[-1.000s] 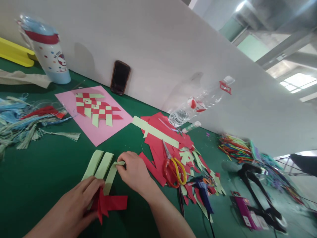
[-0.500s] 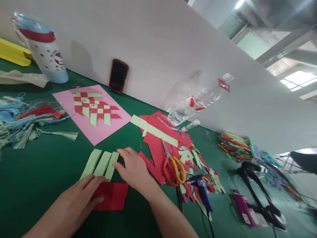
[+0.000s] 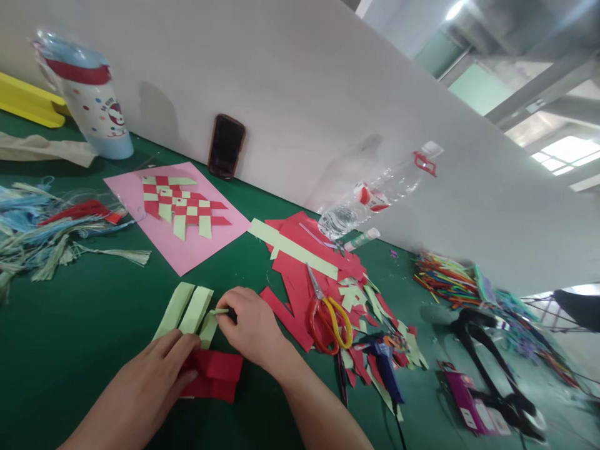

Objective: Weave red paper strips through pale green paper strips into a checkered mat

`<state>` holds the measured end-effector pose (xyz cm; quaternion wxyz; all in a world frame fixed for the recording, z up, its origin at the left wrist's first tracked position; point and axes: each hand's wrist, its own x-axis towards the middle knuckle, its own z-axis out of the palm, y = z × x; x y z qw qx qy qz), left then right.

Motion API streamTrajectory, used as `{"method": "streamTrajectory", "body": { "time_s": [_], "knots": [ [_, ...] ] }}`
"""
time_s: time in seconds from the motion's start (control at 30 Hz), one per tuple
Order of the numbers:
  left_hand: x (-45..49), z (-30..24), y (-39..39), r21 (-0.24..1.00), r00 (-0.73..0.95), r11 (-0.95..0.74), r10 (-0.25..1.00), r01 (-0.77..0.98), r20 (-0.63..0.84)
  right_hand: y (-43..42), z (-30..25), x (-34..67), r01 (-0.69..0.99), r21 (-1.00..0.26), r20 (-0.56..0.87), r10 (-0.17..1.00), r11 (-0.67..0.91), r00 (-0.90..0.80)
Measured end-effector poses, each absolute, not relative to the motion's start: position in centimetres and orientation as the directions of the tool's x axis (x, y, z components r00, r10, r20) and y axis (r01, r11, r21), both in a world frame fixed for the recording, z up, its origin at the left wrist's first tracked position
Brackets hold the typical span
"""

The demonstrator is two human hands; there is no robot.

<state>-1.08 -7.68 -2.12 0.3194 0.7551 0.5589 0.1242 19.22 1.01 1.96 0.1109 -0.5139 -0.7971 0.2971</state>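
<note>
My right hand (image 3: 252, 325) pinches the upper end of the rightmost pale green paper strip (image 3: 208, 330) and bends it up off the table. Two more pale green paper strips (image 3: 195, 309) lie beside it, pointing away from me. Over their near ends my left hand (image 3: 140, 378) is closed on a red paper piece (image 3: 216, 369), fingers together on its top edge. A crease runs across the red paper; its left part is hidden under my hand. Just beyond, a pink sheet (image 3: 187, 265) carries woven red-and-green paper fish (image 3: 187, 209).
Red paper scraps (image 3: 295, 275), orange-and-yellow scissors (image 3: 330, 322) and a blue glue gun (image 3: 385, 369) lie right of my hands. Tassels (image 3: 56, 225) are at the left. A phone (image 3: 225, 147), a cup (image 3: 96, 106) and a plastic bottle (image 3: 370, 194) stand by the wall.
My right hand has closed on the tip of the right green strip and curled it up toward me. The red paper now shows a fold. My left hand stays almost in place.
</note>
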Motion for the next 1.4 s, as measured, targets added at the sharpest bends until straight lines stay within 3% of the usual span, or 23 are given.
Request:
{"method": "streamTrajectory", "body": {
  "time_s": [0.37,0.73,0.9,1.03,1.27,1.4],
  "knots": [
    [-1.7,-5.3,-9.4,0.655,0.318,-0.2,0.946,0.729,-0.065,-3.1,1.2,20.9,0.476,-0.873,-0.076,0.936,0.104,-0.344],
    [-1.4,-3.9,-8.8,0.667,0.342,-0.218,0.938,0.712,-0.058,-2.6,0.8,20.4,0.385,-0.919,-0.068,0.929,0.083,-0.363],
    [-1.5,-4.4,-9.2,0.678,0.312,-0.22,0.95,0.702,-0.014,-1.7,1.0,19.6,0.41,-0.912,-0.175,0.924,-0.022,-0.339],
    [-1.5,-4.1,-9.0,0.71,0.304,-0.21,0.953,0.672,-0.005,-2.3,1.3,19.6,0.392,-0.92,-0.168,0.93,-0.028,-0.326],
    [-1.3,-3.7,-8.8,0.656,0.303,-0.216,0.953,0.723,-0.02,-3.3,1.1,19.0,0.224,-0.947,-0.29,0.915,-0.232,-0.281],
    [-1.2,-3.4,-8.8,0.648,0.319,-0.218,0.947,0.73,-0.04,-3.3,0.9,18.7,0.207,-0.954,-0.271,0.921,-0.217,-0.281]
  ]
}}
